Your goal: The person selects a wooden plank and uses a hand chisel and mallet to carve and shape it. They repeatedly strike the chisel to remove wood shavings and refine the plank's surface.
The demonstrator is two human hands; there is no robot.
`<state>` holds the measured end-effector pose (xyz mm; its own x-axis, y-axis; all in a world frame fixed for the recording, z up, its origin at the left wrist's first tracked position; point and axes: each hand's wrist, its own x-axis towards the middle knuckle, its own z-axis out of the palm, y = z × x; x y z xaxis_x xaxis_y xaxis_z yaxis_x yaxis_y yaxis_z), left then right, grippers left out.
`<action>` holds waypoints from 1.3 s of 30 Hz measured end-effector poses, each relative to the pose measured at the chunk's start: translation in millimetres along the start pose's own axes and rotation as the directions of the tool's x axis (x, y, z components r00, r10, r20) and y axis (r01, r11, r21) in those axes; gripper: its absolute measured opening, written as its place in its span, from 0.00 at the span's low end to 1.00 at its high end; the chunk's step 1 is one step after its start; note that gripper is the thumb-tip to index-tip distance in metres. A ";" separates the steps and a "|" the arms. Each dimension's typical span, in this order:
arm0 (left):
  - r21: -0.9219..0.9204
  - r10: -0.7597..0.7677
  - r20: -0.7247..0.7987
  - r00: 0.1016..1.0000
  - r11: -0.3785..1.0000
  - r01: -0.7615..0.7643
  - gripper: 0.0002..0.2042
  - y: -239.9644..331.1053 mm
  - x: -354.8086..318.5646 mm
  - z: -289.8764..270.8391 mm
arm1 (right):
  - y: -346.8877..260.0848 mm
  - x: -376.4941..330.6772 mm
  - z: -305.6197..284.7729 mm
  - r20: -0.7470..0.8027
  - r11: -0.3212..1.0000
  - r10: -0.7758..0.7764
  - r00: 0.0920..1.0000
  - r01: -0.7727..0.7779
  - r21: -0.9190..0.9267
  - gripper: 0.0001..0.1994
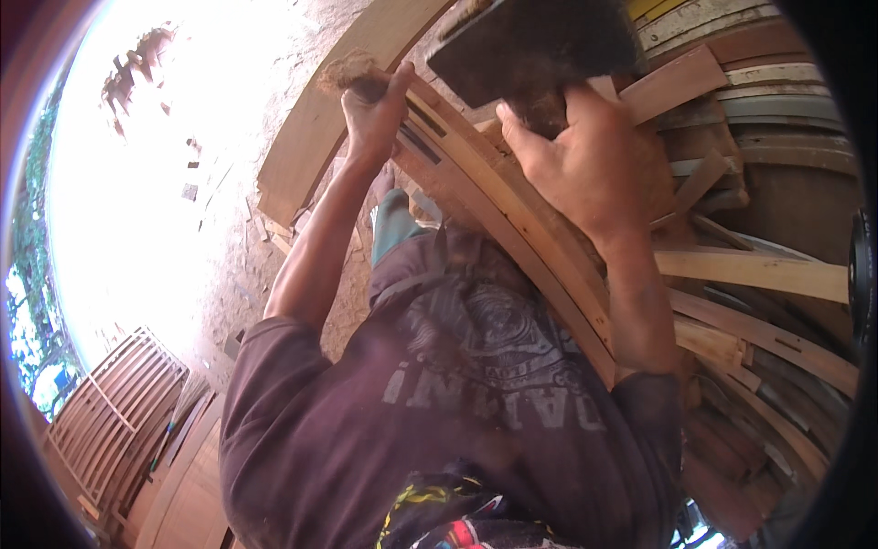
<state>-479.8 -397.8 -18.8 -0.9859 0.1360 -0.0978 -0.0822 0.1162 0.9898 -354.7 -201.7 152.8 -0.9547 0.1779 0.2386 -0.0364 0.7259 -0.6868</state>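
left hand (373, 108) fist-wrapped around the far end of a long wooden frame rail (512, 215), thumb over the top, probably to steady it. right hand (594, 160) fingers curled, gripping a dark flat block (535, 41) set against the rail's upper end, likely bracing it. rail runs diagonally from between both hands down past the torso, across the purple t-shirt (439, 412). stacked timber offcuts (759, 274) to the right, slatted wooden frame (114, 403) lower left.

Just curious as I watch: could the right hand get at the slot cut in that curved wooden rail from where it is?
Probably yes. The right hand rests on the same curved wooden rail, the slot lies bare between both hands, and nothing covers it.
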 end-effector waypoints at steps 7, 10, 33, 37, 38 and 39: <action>0.244 0.356 0.157 0.921 0.890 -0.386 0.18 24.2 -28.6 17.5 | 15.5 -6.0 5.6 -0.048 0.986 -0.023 0.999 0.031 0.165 0.11; 0.303 0.101 0.162 0.982 0.942 -0.147 0.17 25.7 -52.2 31.2 | 6.3 -8.0 -2.3 -0.002 0.987 0.069 0.998 -0.068 0.148 0.12; -0.201 -0.033 -0.078 0.996 0.980 0.016 0.18 61.6 11.4 -35.4 | 50.3 -63.9 -7.6 -0.005 0.901 0.379 0.925 -0.368 0.228 0.09; -0.318 0.049 0.085 0.995 0.948 -0.019 0.18 97.2 12.6 -28.0 | 62.4 -78.5 -7.8 0.107 0.760 0.590 0.800 -0.596 0.261 0.12; -0.299 0.077 0.123 0.989 0.953 -0.037 0.18 94.6 15.0 -26.7 | 65.1 -81.0 -5.2 0.097 0.776 0.567 0.818 -0.570 0.271 0.10; -0.245 0.110 0.144 0.983 0.967 -0.072 0.18 94.6 16.8 -23.9 | 68.3 -83.4 -1.8 0.086 0.791 0.544 0.835 -0.544 0.280 0.09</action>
<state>-507.7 -408.1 75.6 -0.9575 0.2883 -0.0019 -0.0438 -0.1389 0.9893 -277.0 -165.7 87.2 -0.8422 0.4861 -0.2333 0.4078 0.2911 -0.8654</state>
